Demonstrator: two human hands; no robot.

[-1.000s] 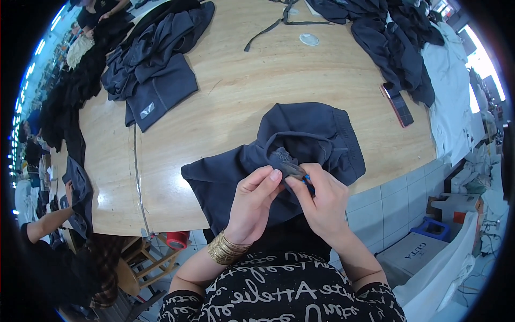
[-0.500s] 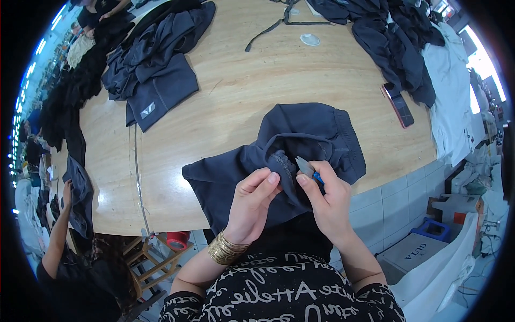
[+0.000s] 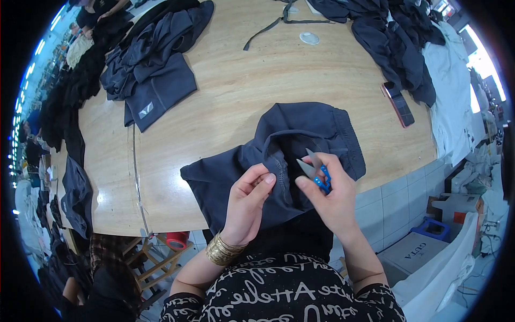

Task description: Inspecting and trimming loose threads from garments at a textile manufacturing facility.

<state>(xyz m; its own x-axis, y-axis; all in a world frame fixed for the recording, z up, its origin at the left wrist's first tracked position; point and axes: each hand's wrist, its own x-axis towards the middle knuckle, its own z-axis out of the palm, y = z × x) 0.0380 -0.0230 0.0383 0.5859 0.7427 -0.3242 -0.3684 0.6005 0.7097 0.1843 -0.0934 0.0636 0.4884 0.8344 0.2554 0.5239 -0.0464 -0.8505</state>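
Note:
Dark navy trousers (image 3: 230, 166) with a gathered elastic waistband lie at the table's near edge, partly turned inside out. My left hand (image 3: 249, 198) is closed, pinching a stitched seam of the trousers between thumb and fingers. In my right hand (image 3: 332, 188) is a pair of small blue-handled thread snips (image 3: 321, 180). Their two blades are apart and point up and left, just right of the seam. Part of the handle is hidden by my fingers.
Folded dark garments (image 3: 161, 86) lie at the far left, and more dark clothing (image 3: 391, 53) at the far right. A phone (image 3: 399, 107) rests near the right edge. A cord (image 3: 279, 22) and a round clear disc (image 3: 309, 38) sit at the back. A wooden stool (image 3: 155, 263) stands below left.
My right hand has drawn slightly right, away from the seam, and the snips' blades have spread apart. My left hand has shifted slightly left. A co-worker's arm at left has left the table.

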